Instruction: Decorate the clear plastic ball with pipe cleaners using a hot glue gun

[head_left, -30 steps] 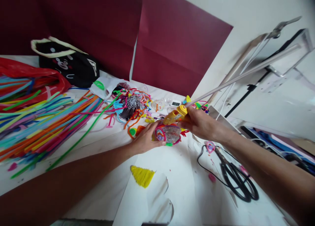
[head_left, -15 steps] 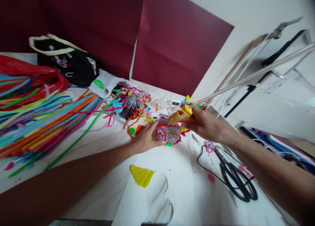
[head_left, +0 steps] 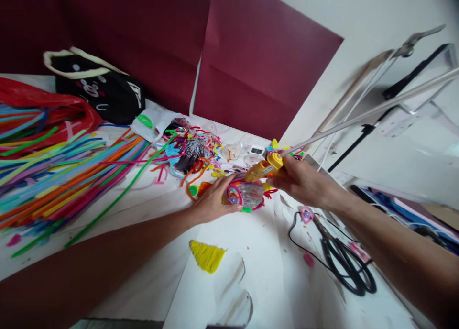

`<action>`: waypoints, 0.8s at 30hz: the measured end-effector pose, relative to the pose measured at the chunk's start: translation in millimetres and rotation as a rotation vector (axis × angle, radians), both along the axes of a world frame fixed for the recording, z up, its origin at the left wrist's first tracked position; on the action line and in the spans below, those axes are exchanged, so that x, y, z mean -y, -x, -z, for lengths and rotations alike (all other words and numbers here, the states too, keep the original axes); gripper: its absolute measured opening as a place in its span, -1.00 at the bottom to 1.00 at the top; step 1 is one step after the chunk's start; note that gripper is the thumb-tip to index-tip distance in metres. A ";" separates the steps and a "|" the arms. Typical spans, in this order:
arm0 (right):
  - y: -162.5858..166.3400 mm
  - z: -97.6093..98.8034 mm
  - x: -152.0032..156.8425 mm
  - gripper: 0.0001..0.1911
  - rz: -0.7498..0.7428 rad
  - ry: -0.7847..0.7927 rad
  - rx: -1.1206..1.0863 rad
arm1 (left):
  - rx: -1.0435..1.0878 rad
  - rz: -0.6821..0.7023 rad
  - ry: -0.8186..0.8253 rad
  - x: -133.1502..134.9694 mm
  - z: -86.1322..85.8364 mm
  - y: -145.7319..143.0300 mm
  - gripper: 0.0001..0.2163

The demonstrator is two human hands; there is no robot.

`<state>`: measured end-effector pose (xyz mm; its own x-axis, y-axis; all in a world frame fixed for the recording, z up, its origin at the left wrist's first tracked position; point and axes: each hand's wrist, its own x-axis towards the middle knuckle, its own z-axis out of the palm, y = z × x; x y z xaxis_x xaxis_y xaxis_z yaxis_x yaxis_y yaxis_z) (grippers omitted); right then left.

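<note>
My left hand (head_left: 214, 201) is closed around the left end of a clear plastic piece (head_left: 252, 195) trimmed with pink and orange pipe cleaners. My right hand (head_left: 299, 180) grips a yellow hot glue gun (head_left: 265, 167), with a small red light glowing on its side. A clear glue stick sticks out of the gun's back. The gun's nozzle points left, over the top edge of the clear piece; whether it touches is too small to tell. A bright green bit (head_left: 246, 210) shows under the piece's lower edge.
Bundled pipe cleaners (head_left: 82, 176) spread over the left of the table, beside a red plastic bag (head_left: 71, 110) and a black tote bag (head_left: 100, 87). Black-handled scissors (head_left: 346, 267) and a thin cord lie near my right forearm. A yellow fuzzy triangle (head_left: 208, 256) rests in front.
</note>
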<state>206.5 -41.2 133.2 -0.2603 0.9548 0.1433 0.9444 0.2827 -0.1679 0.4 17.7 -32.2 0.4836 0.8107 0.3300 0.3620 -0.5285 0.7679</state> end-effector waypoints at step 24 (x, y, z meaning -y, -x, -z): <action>10.6 4.6 -9.1 -0.80 -0.035 0.047 0.049 | 0.074 0.011 -0.052 -2.6 3.3 -4.7 -0.23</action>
<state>196.0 -32.1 128.6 -0.2997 0.9503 0.0845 0.9413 0.3090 -0.1359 5.1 20.3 -35.5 0.4649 0.7865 0.4066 0.2989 -0.5717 0.7641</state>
